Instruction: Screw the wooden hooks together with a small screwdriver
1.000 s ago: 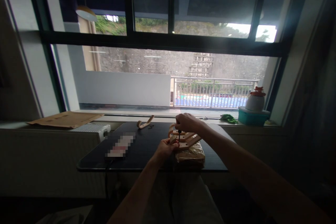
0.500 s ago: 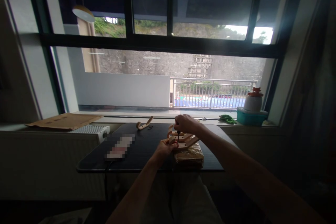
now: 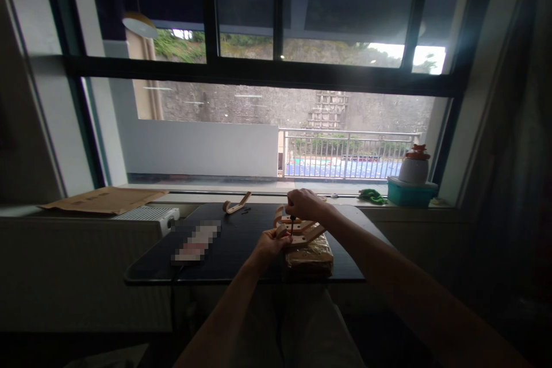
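My right hand [image 3: 304, 204] is closed round the top of a screwdriver [image 3: 292, 225], whose dark shaft points straight down at a wooden hook [image 3: 308, 237]. The curved end of that hook is pinched in my left hand [image 3: 270, 244], close to the screwdriver's tip. More pale wooden hook pieces [image 3: 279, 217] lie just behind it, partly hidden by my right hand. Under the hooks is a block wrapped in shiny brown plastic [image 3: 309, 261]. Farther off on the table, a separate wooden hook [image 3: 237, 204] lies beside a few small dark screws [image 3: 245, 211].
The dark table [image 3: 241, 247] stands against the window sill. A blurred-out flat object [image 3: 196, 244] with a cable lies at its left. On the sill are a brown envelope [image 3: 103, 199], a green cloth [image 3: 372, 196] and a teal box [image 3: 411, 192] bearing a white bottle [image 3: 414, 169].
The view has shifted very slightly. Both hands keep their hold, and the screwdriver still stands upright on the hook with no clear movement.
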{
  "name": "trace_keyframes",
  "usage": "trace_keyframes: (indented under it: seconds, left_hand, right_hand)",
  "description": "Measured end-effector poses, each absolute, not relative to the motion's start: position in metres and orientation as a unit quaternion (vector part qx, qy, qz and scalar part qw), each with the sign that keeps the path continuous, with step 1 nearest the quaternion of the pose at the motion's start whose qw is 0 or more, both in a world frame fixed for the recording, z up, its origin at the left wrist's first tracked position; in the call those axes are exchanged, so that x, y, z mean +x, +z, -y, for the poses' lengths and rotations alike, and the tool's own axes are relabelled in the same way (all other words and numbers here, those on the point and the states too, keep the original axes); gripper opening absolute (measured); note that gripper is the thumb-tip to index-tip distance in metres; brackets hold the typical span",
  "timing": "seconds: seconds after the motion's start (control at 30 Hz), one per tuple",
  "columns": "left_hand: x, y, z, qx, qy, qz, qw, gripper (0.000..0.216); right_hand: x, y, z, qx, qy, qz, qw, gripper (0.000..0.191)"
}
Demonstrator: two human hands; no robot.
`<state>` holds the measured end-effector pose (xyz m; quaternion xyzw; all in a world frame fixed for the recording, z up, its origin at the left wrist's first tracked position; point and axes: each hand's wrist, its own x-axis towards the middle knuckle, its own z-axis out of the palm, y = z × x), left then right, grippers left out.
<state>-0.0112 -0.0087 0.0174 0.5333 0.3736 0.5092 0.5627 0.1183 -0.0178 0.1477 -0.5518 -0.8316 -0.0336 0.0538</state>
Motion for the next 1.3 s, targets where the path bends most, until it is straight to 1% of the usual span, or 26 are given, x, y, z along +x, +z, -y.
trace_keyframes:
  seconds: [0.1, 0.7, 1.3]
  left_hand:
    - [-0.0107, 0.0166, 0.0083, 0.533, 0.513, -0.376, 0.559, 0.013]
    - [-0.0106, 0.017, 0.0095, 0.524, 0.516, -0.379, 0.563, 0.022]
    - [-0.0099, 0.0183, 0.0099, 0.521, 0.518, -0.378, 0.563, 0.02]
  right_hand:
    - [0.1182, 0.1471, 0.0169, -0.554, -0.037, 0.83, 0.055, 0.027]
    - [0.1186, 0.1453, 0.015, -0.559, -0.023, 0.826, 0.062, 0.027]
    - [0.1181, 0.1439, 0.0147, -0.563, -0.028, 0.823, 0.066, 0.027]
